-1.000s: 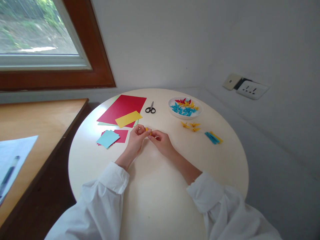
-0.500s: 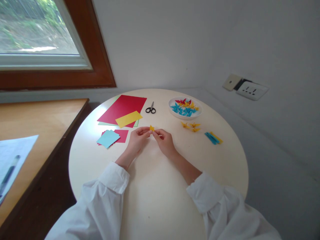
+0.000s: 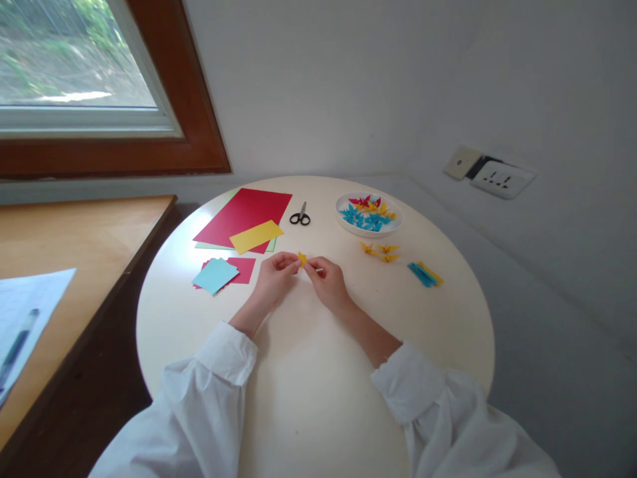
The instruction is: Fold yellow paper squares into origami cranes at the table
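Note:
A small folded piece of yellow paper [image 3: 302, 259], with pointed tips like an origami crane, is pinched between my two hands above the middle of the round table [image 3: 318, 372]. My left hand [image 3: 275, 275] grips its left side between thumb and fingers. On the right side, the thumb and fingertips of my right hand [image 3: 327, 281] are closed on it. The fingertips cover part of the folds. To the right of my hands lie three yellow paper cranes [image 3: 387, 250]. Behind them, a white round dish [image 3: 369, 233] holds several red, yellow and blue cranes.
Black-handled scissors [image 3: 300, 218] lie beyond my hands. To the left are red sheets [image 3: 243, 216], a yellow paper rectangle [image 3: 256, 237] and light-blue paper squares [image 3: 215, 276]. Blue and yellow folded strips [image 3: 423, 275] rest at the right. A wooden desk [image 3: 99, 229] stands at the left.
The yellow folded paper has turned slightly between my fingertips, and its points look more spread. Both hands stay in nearly the same place.

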`<state>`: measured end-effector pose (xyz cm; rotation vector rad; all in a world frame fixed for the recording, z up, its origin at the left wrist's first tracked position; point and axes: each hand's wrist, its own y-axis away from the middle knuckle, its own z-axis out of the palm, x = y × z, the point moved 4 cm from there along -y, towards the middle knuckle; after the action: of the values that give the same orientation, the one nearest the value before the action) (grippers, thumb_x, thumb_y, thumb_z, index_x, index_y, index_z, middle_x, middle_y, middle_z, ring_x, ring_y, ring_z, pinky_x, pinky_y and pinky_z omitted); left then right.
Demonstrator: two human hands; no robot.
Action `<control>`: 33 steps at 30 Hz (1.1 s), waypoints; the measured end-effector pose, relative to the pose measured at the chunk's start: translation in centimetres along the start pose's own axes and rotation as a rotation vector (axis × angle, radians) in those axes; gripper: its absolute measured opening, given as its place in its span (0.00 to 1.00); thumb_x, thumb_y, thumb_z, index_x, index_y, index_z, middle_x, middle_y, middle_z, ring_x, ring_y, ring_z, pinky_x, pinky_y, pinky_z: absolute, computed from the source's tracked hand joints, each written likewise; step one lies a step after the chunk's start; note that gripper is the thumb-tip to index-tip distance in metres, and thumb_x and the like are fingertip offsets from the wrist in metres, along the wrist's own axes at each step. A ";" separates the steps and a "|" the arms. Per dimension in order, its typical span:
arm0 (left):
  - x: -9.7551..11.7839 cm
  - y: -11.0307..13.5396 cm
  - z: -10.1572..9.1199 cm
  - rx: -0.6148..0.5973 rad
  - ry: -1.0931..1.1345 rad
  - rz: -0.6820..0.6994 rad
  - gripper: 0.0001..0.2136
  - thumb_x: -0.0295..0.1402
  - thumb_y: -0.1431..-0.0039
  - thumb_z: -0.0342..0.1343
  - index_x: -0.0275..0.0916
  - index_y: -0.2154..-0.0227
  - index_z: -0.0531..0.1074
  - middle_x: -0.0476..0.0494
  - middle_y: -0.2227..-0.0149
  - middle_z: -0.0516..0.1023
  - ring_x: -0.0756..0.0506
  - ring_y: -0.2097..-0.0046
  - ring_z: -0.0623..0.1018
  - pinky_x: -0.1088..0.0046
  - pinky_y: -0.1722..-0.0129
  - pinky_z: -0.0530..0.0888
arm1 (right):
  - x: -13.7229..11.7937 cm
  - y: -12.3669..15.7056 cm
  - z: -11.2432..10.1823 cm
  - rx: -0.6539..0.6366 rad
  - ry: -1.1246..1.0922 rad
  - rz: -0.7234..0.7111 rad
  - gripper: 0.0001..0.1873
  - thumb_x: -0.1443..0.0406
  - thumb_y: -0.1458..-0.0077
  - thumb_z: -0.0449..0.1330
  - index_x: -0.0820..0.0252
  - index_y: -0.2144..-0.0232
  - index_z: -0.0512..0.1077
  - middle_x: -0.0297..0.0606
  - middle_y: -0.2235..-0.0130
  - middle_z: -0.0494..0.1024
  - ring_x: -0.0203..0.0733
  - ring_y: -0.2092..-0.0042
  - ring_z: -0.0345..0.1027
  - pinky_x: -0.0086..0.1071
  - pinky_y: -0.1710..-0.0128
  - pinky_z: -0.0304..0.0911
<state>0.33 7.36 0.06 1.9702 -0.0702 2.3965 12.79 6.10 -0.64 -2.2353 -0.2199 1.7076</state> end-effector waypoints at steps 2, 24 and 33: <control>0.0 -0.1 0.0 -0.021 -0.011 0.027 0.09 0.32 0.62 0.63 0.35 0.76 0.71 0.48 0.74 0.74 0.51 0.71 0.73 0.73 0.68 0.68 | 0.0 0.0 0.0 0.003 -0.005 0.006 0.09 0.61 0.51 0.54 0.60 0.76 0.69 0.37 0.72 0.73 0.37 0.70 0.65 0.29 0.73 0.59; 0.0 0.0 -0.1 -0.010 -0.306 0.355 0.04 0.29 0.53 0.57 0.37 0.72 0.75 0.43 0.67 0.77 0.46 0.64 0.75 0.69 0.61 0.71 | 0.4 -0.2 -0.1 0.038 -0.063 0.050 0.09 0.61 0.51 0.54 0.60 0.73 0.71 0.37 0.70 0.76 0.39 0.67 0.67 0.30 0.69 0.60; 1.0 0.4 0.1 -0.010 -0.344 0.322 0.08 0.32 0.51 0.57 0.34 0.69 0.75 0.39 0.63 0.77 0.44 0.60 0.76 0.67 0.58 0.71 | 0.1 -0.1 -0.3 0.049 -0.100 0.047 0.14 0.60 0.49 0.53 0.62 0.68 0.74 0.41 0.66 0.78 0.41 0.63 0.70 0.31 0.69 0.63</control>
<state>0.25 6.91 1.02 2.5114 -0.4395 2.1765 13.09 6.22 -0.64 -2.1382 -0.1480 1.8314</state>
